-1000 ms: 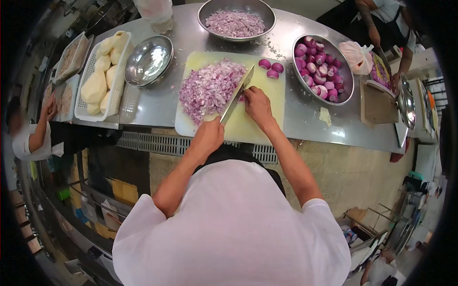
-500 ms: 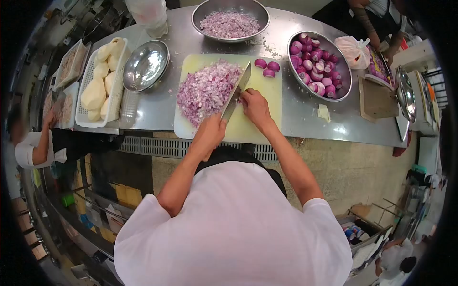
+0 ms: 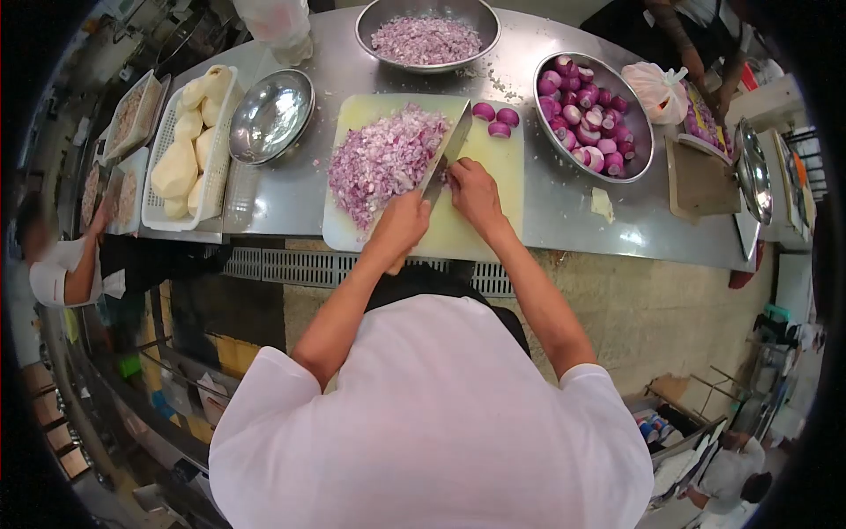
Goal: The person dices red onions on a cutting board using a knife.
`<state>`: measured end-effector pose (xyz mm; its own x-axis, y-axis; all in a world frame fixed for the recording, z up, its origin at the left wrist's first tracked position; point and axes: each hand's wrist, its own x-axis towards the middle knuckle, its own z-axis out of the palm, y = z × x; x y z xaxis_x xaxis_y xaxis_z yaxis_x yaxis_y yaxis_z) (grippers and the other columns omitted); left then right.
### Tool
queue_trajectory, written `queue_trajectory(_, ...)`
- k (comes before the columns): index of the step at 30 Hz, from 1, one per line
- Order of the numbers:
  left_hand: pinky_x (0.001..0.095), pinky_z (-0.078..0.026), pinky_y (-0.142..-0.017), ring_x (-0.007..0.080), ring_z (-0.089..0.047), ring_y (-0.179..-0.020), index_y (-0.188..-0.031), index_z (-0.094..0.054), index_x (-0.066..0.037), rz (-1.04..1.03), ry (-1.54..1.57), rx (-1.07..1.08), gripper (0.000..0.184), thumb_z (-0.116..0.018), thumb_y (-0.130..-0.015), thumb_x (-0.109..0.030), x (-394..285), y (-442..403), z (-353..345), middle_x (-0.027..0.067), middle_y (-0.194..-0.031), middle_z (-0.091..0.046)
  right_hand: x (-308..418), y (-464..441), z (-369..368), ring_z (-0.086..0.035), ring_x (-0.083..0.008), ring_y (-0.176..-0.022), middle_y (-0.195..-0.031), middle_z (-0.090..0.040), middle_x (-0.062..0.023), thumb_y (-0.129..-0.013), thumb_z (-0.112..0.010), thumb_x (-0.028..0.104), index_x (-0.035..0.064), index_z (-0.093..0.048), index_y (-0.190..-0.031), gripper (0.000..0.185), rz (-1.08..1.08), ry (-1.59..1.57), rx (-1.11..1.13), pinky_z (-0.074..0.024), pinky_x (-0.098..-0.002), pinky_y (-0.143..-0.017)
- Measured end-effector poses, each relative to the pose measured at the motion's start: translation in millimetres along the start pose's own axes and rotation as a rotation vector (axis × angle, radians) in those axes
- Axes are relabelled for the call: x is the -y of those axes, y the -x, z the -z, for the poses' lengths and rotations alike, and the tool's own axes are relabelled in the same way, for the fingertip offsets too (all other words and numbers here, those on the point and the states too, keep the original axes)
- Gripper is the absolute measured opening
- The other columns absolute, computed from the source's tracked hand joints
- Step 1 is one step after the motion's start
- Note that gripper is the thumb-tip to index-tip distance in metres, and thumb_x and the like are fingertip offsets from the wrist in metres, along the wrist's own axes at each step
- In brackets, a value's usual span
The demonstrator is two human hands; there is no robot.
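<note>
My left hand (image 3: 401,231) is closed around the handle of a cleaver-like kitchen knife (image 3: 453,141), its broad blade slanting up and to the right over the cutting board (image 3: 498,212). Close against the blade's right side, my right hand (image 3: 477,192) has its fingers bent together on a small piece of red onion, mostly hidden by the fingers. A large heap of chopped red onion (image 3: 379,159) covers the board's left half, touching the blade. Several peeled onions (image 3: 499,130) lie at the board's upper right corner.
Beyond the board stands a bowl of chopped onion (image 3: 359,35); to the right, a bowl of peeled red onions (image 3: 648,163). On the left are an upturned-looking metal bowl (image 3: 271,115) and a white basket (image 3: 211,189) of pale peeled roots. Co-workers stand at left and upper right.
My left hand has shifted slightly up and right with the knife. My right hand stays beside the blade, fingers still bent. The whole view has moved a little.
</note>
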<state>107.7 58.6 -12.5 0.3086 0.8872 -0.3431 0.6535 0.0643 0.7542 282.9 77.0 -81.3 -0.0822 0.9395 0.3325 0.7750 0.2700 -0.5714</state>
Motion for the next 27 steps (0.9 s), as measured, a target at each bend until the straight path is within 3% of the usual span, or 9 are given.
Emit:
queue_trajectory(2, 0.0384, -0.045, -0.042, 0.0227, -0.056, -0.042, -0.088, -0.055, 0.003, -0.002, 0.041, -0.029, 0.025, -0.049, -0.099, -0.018, 4.2, 10.4, -0.1, 0.0121, -0.055, -0.054, -1.4, 2.0, 2.5, -0.059, -0.0358, -0.091, -0.091, -0.059, -0.0136, -0.079, -0.061, 0.002, 0.0033, -0.062, -0.090, 0.012, -0.005, -0.011, -0.009, -0.0505, -0.0463, -0.077)
queue_trajectory(4, 0.0444, -0.048, -0.045, 0.0330, -0.062, -0.046, -0.085, -0.055, 0.005, -0.169, -0.024, -0.142, 0.026, -0.048, -0.097, -0.016, 0.9, 18.7, -2.2, 0.0225, -0.059, -0.059, 3.0, -1.5, 2.3, -0.059, -0.0359, -0.091, -0.090, -0.059, -0.0136, -0.079, -0.061, 0.002, 0.0033, -0.062, -0.090, 0.011, -0.013, -0.032, -0.017, -0.0503, -0.0462, -0.077)
queue_trajectory(7, 0.0453, -0.049, -0.046, 0.0337, -0.063, -0.049, -0.087, -0.056, 0.005, -0.011, 0.013, -0.026, 0.025, -0.047, -0.097, -0.016, -3.5, -1.2, -8.6, 0.0232, -0.061, -0.060, 4.5, 5.2, 3.0, -0.059, -0.0358, -0.089, -0.088, -0.059, -0.0137, -0.079, -0.061, 0.002, 0.0032, -0.062, -0.089, 0.010, -0.004, -0.027, -0.035, -0.0505, -0.0456, -0.076)
queue_trajectory(10, 0.0470, -0.050, -0.049, 0.0366, -0.064, -0.051, -0.088, -0.057, 0.006, -0.123, -0.047, -0.080, 0.024, -0.047, -0.096, -0.015, 10.4, 2.6, -2.5, 0.0246, -0.062, -0.060, 1.6, 2.6, 2.9, -0.059, -0.0359, -0.088, -0.087, -0.059, -0.0141, -0.079, -0.061, 0.001, 0.0030, -0.062, -0.089, 0.010, 0.007, -0.040, -0.053, -0.0508, -0.0451, -0.074)
queue_trajectory(13, 0.0383, -0.045, -0.042, 0.0223, -0.055, -0.041, -0.092, -0.056, 0.004, -0.143, -0.040, -0.098, 0.024, -0.049, -0.098, -0.018, 15.4, 3.5, -12.8, 0.0116, -0.053, -0.053, 2.7, 2.2, 1.3, -0.059, -0.0362, -0.088, -0.088, -0.059, -0.0145, -0.079, -0.061, 0.001, 0.0022, -0.061, -0.089, 0.010, 0.008, -0.057, -0.100, -0.0509, -0.0450, -0.074)
queue_trajectory(17, 0.0389, -0.045, -0.042, 0.0232, -0.055, -0.041, -0.093, -0.056, 0.004, -0.001, 0.012, -0.019, 0.022, -0.049, -0.098, -0.017, -2.6, -3.7, -7.9, 0.0119, -0.055, -0.054, 0.3, 2.4, 3.4, -0.059, -0.0366, -0.088, -0.088, -0.059, -0.0146, -0.079, -0.061, 0.000, 0.0015, -0.060, -0.088, 0.009, 0.002, -0.022, -0.073, -0.0506, -0.0458, -0.075)
queue_trajectory(19, 0.0480, -0.051, -0.053, 0.0395, -0.063, -0.053, -0.087, -0.056, 0.008, -0.211, -0.076, -0.123, 0.026, -0.048, -0.096, -0.016, 6.9, 5.6, -3.3, 0.0255, -0.061, -0.060, 0.3, 3.1, 0.5, -0.059, -0.0368, -0.088, -0.088, -0.059, -0.0147, -0.078, -0.060, -0.001, 0.0013, -0.060, -0.087, 0.009, -0.004, -0.031, -0.079, -0.0505, -0.0460, -0.075)
queue_trajectory(26, 0.0485, -0.050, -0.053, 0.0382, -0.064, -0.054, -0.086, -0.057, 0.006, 0.072, 0.040, 0.024, 0.026, -0.048, -0.096, -0.016, -24.9, 7.2, 5.9, 0.0258, -0.064, -0.060, -1.3, 7.4, 1.5, -0.059, -0.0366, -0.089, -0.088, -0.058, -0.0154, -0.078, -0.061, -0.001, 0.0018, -0.060, -0.088, 0.010, -0.011, -0.052, -0.101, -0.0502, -0.0453, -0.076)
queue_trajectory(27, 0.0494, -0.051, -0.058, 0.0408, -0.065, -0.061, -0.086, -0.058, 0.006, -0.100, -0.080, -0.069, 0.026, -0.048, -0.096, -0.016, -1.3, 3.9, -2.9, 0.0270, -0.066, -0.061, -0.7, 7.2, 0.4, -0.058, -0.0364, -0.089, -0.087, -0.058, -0.0153, -0.078, -0.061, 0.000, 0.0020, -0.060, -0.088, 0.011, -0.017, -0.067, -0.113, -0.0502, -0.0453, -0.076)
